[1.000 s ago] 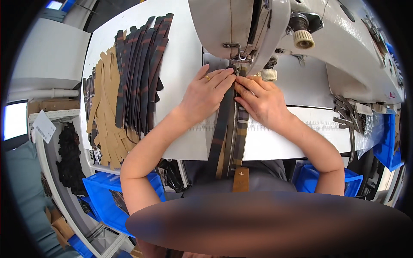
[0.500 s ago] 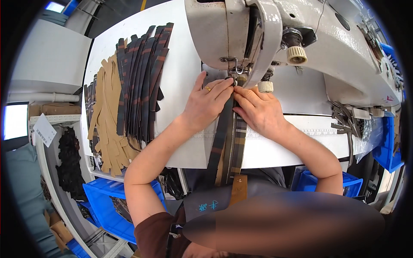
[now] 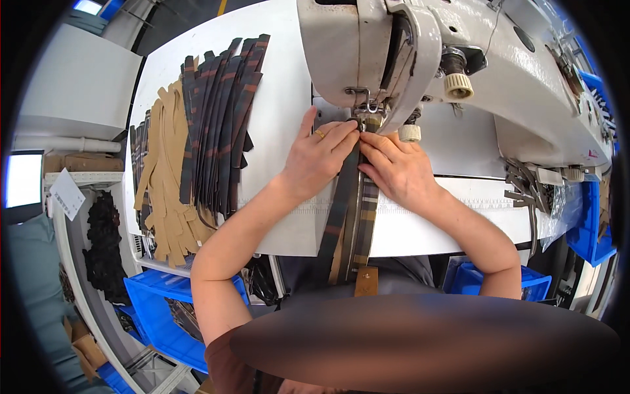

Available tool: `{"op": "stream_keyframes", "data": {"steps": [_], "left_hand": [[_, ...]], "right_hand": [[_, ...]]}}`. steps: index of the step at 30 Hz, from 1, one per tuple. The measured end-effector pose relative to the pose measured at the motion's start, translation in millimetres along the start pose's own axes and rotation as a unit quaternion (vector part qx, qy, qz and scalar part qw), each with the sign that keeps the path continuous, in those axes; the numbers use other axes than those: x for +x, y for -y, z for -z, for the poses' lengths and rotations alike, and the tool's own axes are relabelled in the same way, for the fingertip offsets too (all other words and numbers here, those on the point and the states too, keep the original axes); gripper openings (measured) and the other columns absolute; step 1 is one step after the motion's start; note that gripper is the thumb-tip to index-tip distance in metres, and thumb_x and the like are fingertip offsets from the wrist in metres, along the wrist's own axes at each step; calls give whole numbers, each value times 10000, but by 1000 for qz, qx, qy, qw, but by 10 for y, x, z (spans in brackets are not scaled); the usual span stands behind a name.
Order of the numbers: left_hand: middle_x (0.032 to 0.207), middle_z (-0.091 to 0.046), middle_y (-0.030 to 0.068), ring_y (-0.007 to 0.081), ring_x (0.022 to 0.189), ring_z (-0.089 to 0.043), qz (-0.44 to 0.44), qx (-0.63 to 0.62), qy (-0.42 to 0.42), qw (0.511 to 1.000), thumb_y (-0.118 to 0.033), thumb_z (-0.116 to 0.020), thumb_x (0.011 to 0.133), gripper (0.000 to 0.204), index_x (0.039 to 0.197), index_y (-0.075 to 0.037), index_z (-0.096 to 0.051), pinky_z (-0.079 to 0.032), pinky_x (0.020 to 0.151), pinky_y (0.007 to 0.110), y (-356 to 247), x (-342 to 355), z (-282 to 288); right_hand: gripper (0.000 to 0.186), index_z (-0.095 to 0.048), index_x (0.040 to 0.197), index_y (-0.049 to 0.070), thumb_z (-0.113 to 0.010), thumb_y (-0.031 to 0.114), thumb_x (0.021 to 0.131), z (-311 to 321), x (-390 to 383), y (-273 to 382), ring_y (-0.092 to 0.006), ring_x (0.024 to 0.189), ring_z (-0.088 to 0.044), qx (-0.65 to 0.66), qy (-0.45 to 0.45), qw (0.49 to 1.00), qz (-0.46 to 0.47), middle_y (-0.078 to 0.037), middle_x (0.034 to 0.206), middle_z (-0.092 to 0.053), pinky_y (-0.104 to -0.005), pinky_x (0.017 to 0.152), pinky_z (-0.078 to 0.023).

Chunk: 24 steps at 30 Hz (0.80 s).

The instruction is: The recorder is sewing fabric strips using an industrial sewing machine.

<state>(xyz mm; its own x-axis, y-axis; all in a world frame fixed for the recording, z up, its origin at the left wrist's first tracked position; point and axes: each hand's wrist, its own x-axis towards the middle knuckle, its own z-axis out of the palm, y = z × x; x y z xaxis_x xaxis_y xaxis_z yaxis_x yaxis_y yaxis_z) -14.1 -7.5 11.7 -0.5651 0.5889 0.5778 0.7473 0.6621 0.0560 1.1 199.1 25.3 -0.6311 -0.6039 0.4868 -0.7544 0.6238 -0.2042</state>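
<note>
A long strip with a metal zipper point(image 3: 359, 203) between dark and plaid fabric bands runs from the sewing machine's presser foot point(image 3: 369, 113) toward me and over the table edge. My left hand point(image 3: 316, 154) lies on its left side, fingers stretched to the zipper just before the foot, thumb spread away to the left; a ring shows on one finger. My right hand point(image 3: 400, 167) grips the right side, its fingers bunched and thumb tucked beside the zipper teeth. Both sets of fingertips nearly meet below the foot and hide part of the zipper there.
Dark plaid strips point(image 3: 220, 125) and tan strips point(image 3: 169, 184) lie piled on the white table point(image 3: 285, 236) at left. The machine's arm point(image 3: 525, 85) spans the right. Grey strips point(image 3: 522, 180) lie at far right. Blue crates point(image 3: 147, 299) stand below.
The whole view has shifted slightly, so the machine sits a little farther right in the picture. Both hands keep nearly the same place and pose at the zipper strip.
</note>
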Motion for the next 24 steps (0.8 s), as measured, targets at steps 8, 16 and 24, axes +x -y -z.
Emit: {"op": "stream_keyframes", "data": {"steps": [8, 16, 24], "left_hand": [[1160, -626, 74, 176, 1010, -621, 2, -3, 4, 1000, -63, -598, 763, 281, 1039, -24, -641, -241, 1103, 557, -2, -20, -31], [1188, -652, -4, 153, 927, -639, 44, 21, 29, 998, -41, -618, 758, 359, 1104, -113, -680, -206, 1106, 588, -42, 19, 36], [1173, -657, -13, 140, 917, -636, 61, 15, 17, 998, -31, -611, 768, 344, 1090, -127, -686, -178, 1116, 582, -58, 20, -16]], "right_hand": [[361, -638, 1075, 47, -742, 182, 757, -21, -16, -8, -207, 933, -608, 0, 1, 1000, -1, -52, 1171, -606, -322, 660, -464], [387, -650, 1119, 71, -733, 244, 783, 57, -25, 8, -242, 1032, -587, -17, 14, 1000, -10, -65, 1191, -595, -367, 781, -453], [384, -649, 1116, 60, -730, 242, 789, 29, -27, -19, -251, 1044, -593, -9, 16, 1000, -15, -70, 1197, -593, -355, 766, -472]]}}
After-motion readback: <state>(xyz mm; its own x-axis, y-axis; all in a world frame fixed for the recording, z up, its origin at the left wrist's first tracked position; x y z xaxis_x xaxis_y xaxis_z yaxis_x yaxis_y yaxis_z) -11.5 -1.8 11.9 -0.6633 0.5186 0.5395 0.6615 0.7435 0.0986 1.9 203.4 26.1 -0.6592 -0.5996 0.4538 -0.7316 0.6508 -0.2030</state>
